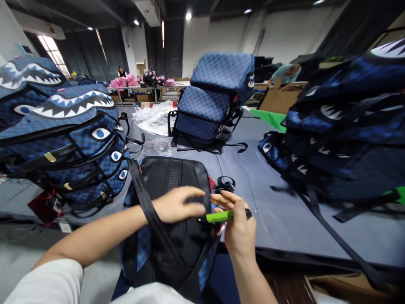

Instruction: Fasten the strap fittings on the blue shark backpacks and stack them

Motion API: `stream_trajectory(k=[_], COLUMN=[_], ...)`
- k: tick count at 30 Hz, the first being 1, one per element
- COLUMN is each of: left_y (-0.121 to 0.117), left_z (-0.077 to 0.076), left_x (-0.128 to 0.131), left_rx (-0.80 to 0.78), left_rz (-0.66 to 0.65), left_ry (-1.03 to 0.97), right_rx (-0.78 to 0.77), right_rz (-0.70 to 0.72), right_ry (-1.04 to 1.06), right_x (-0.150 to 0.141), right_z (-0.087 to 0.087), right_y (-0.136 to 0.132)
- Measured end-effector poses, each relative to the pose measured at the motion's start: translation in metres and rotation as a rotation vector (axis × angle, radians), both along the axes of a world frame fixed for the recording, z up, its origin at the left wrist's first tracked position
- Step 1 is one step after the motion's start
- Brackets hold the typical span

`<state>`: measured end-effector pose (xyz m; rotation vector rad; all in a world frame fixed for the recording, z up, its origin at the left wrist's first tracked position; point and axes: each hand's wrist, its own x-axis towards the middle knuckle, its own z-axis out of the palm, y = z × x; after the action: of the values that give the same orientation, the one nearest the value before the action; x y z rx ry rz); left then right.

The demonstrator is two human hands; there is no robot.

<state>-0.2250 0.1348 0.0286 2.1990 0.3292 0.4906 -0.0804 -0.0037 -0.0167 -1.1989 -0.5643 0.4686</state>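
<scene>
A blue-and-black checked backpack lies on the near edge of the table with its black padded back facing up. Over its middle, my left hand has its fingers apart and holds nothing. One black shoulder strap crosses my left wrist. At the pack's right side, my right hand grips a slim bright green tool with a dark end. Its exact kind cannot be made out. My right fingertips point toward my left hand, and the hands are slightly apart.
Stacked shark-mouth backpacks stand at left, another stack farther back, and a third at right with hanging straps. Clear plastic bags lie on the grey table. A person bends near a cardboard box.
</scene>
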Motion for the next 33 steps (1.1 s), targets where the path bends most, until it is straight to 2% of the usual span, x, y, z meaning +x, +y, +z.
stream_trajectory(k=[2, 5, 7, 9, 11, 14, 16, 17, 18, 20, 21, 23, 24, 25, 28, 31, 33], left_y=[-0.025, -0.034, -0.025, -0.008, 0.019, 0.067, 0.086, 0.089, 0.086, 0.068, 0.057, 0.038, 0.033, 0.032, 0.043, 0.053, 0.05], left_z=[-0.018, -0.028, -0.021, -0.004, 0.022, 0.068, 0.085, 0.085, 0.08, 0.054, 0.036, -0.001, -0.018, -0.031, -0.053, -0.057, -0.059], left_x=[0.005, 0.006, 0.003, -0.002, -0.011, -0.025, -0.025, -0.019, -0.009, 0.02, 0.036, 0.063, 0.073, 0.081, 0.095, 0.102, 0.102], left_rx=[0.041, 0.059, 0.143, 0.189, 0.107, -0.084, -0.07, -0.017, 0.043, 0.215, 0.446, 0.854, 0.991, 1.068, 1.105, 1.146, 1.16], left_rz=[-0.113, -0.116, -0.138, -0.093, 0.09, 0.464, 0.638, 0.693, 0.693, 0.507, 0.267, -0.045, -0.13, -0.147, -0.139, -0.198, -0.278], left_ry=[0.094, 0.209, 0.283, 0.243, -0.037, -0.761, -1.041, -1.095, -1.089, -0.9, -0.645, -0.231, -0.089, -0.01, 0.081, 0.126, 0.14], right_rx=[0.034, -0.02, -0.134, -0.248, -0.313, -0.302, -0.233, -0.191, -0.151, -0.109, -0.108, -0.12, -0.13, -0.141, -0.187, -0.228, -0.239], right_rz=[-0.028, 0.071, 0.197, 0.237, 0.191, 0.064, -0.067, -0.134, -0.192, -0.254, -0.274, -0.328, -0.362, -0.396, -0.464, -0.49, -0.504], right_ry=[-0.079, -0.193, -0.258, -0.267, -0.21, -0.108, -0.089, -0.095, -0.107, -0.132, -0.137, -0.17, -0.197, -0.224, -0.279, -0.309, -0.337], right_x=[-0.01, -0.02, -0.018, -0.01, 0.001, 0.009, 0.006, 0.004, 0.001, -0.003, -0.004, -0.001, 0.001, 0.005, 0.014, 0.018, 0.017], right_z=[-0.007, -0.02, -0.029, -0.039, -0.049, -0.062, -0.069, -0.072, -0.074, -0.08, -0.083, -0.089, -0.092, -0.094, -0.097, -0.096, -0.097], right_y=[0.006, 0.011, 0.014, 0.017, 0.018, 0.018, 0.019, 0.02, 0.022, 0.026, 0.028, 0.03, 0.03, 0.029, 0.025, 0.022, 0.022])
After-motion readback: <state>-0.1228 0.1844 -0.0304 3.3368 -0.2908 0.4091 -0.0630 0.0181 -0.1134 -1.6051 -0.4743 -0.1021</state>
